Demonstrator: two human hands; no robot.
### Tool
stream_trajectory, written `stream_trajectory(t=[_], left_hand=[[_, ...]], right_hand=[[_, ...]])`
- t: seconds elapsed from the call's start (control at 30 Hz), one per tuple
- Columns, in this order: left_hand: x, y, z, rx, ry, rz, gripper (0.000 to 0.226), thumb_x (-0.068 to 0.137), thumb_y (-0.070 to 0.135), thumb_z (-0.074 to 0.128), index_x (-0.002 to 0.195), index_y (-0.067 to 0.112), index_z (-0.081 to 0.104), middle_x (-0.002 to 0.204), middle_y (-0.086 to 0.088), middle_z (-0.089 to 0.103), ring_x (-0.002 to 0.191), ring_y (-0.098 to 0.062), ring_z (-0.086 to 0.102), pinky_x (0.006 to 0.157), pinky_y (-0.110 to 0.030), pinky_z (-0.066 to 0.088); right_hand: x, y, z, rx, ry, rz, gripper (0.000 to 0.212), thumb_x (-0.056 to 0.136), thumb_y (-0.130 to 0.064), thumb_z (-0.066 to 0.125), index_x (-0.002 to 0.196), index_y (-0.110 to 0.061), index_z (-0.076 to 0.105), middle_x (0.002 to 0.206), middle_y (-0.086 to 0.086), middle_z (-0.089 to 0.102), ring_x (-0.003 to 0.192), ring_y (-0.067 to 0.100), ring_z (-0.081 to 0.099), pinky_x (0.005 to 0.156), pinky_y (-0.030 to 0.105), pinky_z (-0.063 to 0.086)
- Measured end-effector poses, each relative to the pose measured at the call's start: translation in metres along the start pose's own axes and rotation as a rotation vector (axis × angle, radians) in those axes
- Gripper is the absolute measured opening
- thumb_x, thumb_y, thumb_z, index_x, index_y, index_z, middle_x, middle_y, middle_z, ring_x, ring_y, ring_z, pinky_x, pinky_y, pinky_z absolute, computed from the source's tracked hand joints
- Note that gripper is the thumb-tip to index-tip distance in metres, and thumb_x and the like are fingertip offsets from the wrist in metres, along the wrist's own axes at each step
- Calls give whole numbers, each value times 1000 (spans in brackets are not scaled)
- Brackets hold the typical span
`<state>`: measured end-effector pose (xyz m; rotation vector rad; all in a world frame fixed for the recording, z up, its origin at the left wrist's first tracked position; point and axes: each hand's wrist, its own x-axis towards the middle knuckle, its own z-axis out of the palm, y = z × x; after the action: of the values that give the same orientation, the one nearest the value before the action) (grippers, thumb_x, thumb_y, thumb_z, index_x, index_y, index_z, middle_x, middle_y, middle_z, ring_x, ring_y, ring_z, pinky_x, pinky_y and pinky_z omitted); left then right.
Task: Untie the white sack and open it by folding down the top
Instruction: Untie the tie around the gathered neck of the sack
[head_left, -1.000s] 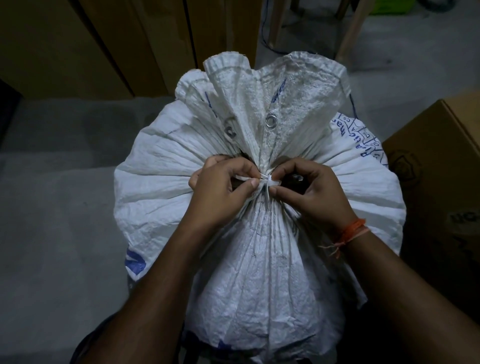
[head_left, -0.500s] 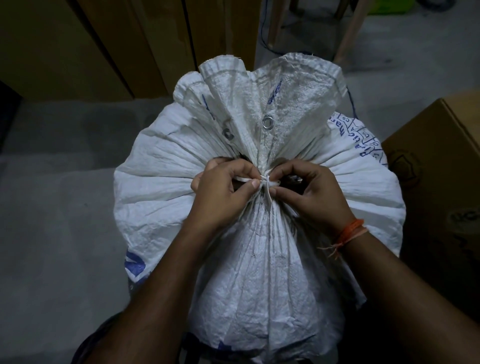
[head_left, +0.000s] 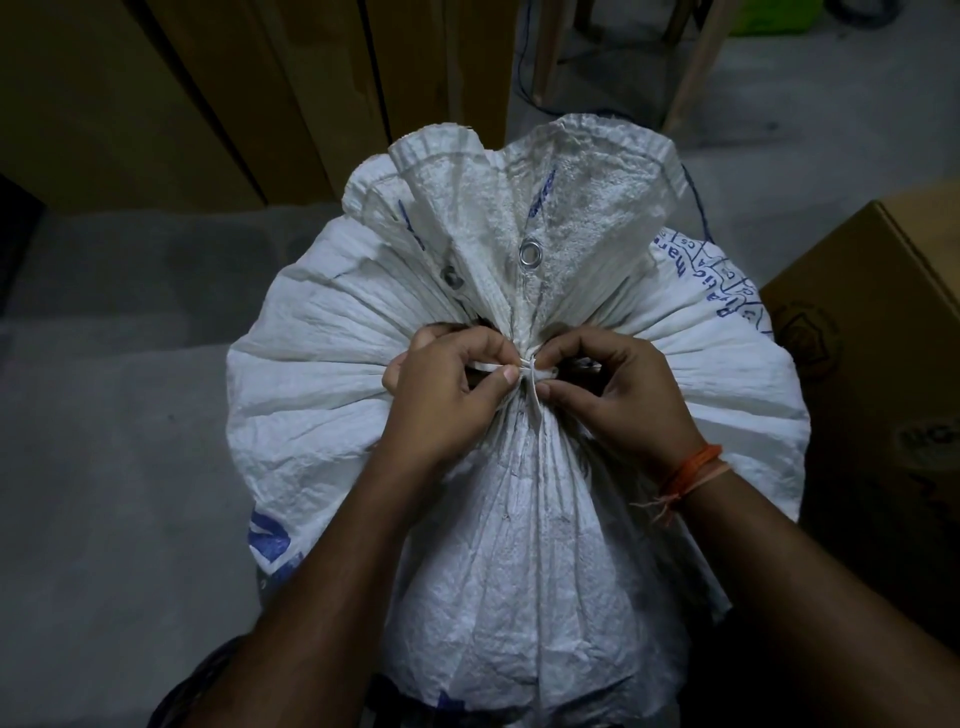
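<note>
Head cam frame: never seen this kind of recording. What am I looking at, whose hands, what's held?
There is no robot here. A person wears a single wide-angle camera on the head, so you look forward and down along their own arms. That is the only view.

In the middle stands a full white sack with blue print, its neck gathered tight and its top fanning out above the gather; a metal eyelet shows there. A thin white tie binds the neck.

The left hand and right hand meet at the knot, each pinching the tie between thumb and finger. The right wrist wears an orange thread band.

The sack sits on a grey floor. A cardboard box is on the right, wooden panels behind.
</note>
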<state>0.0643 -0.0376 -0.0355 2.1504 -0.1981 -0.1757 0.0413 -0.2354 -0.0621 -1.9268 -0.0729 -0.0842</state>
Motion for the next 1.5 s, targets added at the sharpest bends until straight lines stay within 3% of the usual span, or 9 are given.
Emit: stream_trajectory(t=[0.23, 0.43, 0.7, 0.77, 0.87, 1.03, 1.13, 1.27, 1.5], left_hand=[[-1, 2, 0, 6, -13, -9, 11, 82, 44, 68, 75, 52, 64, 98, 60, 54, 112, -8, 57, 114, -62, 40], [-3, 2, 1, -16, 17, -31, 13, 81, 42, 69, 73, 51, 66, 83, 25, 59, 110, -13, 61, 113, -61, 42], [-4, 6, 0, -2, -1, -23, 4, 82, 45, 68, 84, 44, 72, 81, 28, 61, 110, -10, 60, 113, -61, 41], [-3, 4, -6, 29, -22, -8, 16, 84, 48, 68, 99, 46, 71, 91, 40, 66, 114, -7, 59, 114, -59, 38], [-2, -2, -17, 100, -45, -3, 5, 86, 51, 73, 85, 46, 74, 99, 59, 57, 119, -6, 55, 116, -53, 31], [3, -15, -10, -38, -47, -60, 21, 80, 64, 68, 91, 49, 78, 96, 18, 78, 106, -17, 74, 105, -67, 52], [4, -18, -5, -51, -32, -68, 16, 80, 63, 68, 87, 51, 76, 98, 10, 76, 101, -18, 76, 103, -68, 54], [4, -17, -3, -51, -27, -61, 15, 80, 63, 65, 84, 52, 74, 98, 16, 74, 104, -19, 75, 104, -67, 54], [2, -8, -4, 1, -22, -36, 8, 79, 59, 61, 81, 65, 66, 102, 57, 56, 113, -17, 64, 109, -61, 49]], right_hand=[[-2, -2, 1, -28, 8, -8, 17, 75, -16, 84, 88, -11, 76, 90, 3, 77, 86, 19, 75, 84, 45, 60], [-2, -3, 1, -34, 11, -12, 16, 75, -16, 85, 88, -13, 77, 90, 1, 78, 86, 17, 75, 84, 44, 61], [-1, -1, 0, 13, 2, -8, 16, 76, -16, 86, 89, -12, 77, 93, 1, 78, 88, 18, 76, 86, 45, 62], [-2, 0, 0, 39, 1, -5, 17, 76, -17, 87, 89, -12, 77, 95, 0, 78, 90, 17, 76, 87, 45, 62], [-1, 1, 0, 45, 4, 9, 18, 75, -18, 87, 89, -13, 78, 95, 0, 79, 90, 20, 76, 86, 49, 61], [-2, 0, 1, 110, -10, 32, 17, 74, -18, 87, 87, -14, 77, 91, 0, 77, 88, 17, 76, 85, 39, 62], [-1, 0, 1, 127, -22, 30, 15, 74, -21, 86, 86, -19, 77, 90, -1, 77, 86, 17, 75, 84, 36, 60], [0, 1, 1, 141, -19, 32, 15, 74, -19, 86, 86, -19, 76, 89, 0, 77, 86, 16, 74, 85, 35, 60], [0, 1, 2, 116, -12, 31, 15, 74, -18, 85, 86, -14, 76, 88, 0, 77, 84, 14, 73, 83, 33, 59]])
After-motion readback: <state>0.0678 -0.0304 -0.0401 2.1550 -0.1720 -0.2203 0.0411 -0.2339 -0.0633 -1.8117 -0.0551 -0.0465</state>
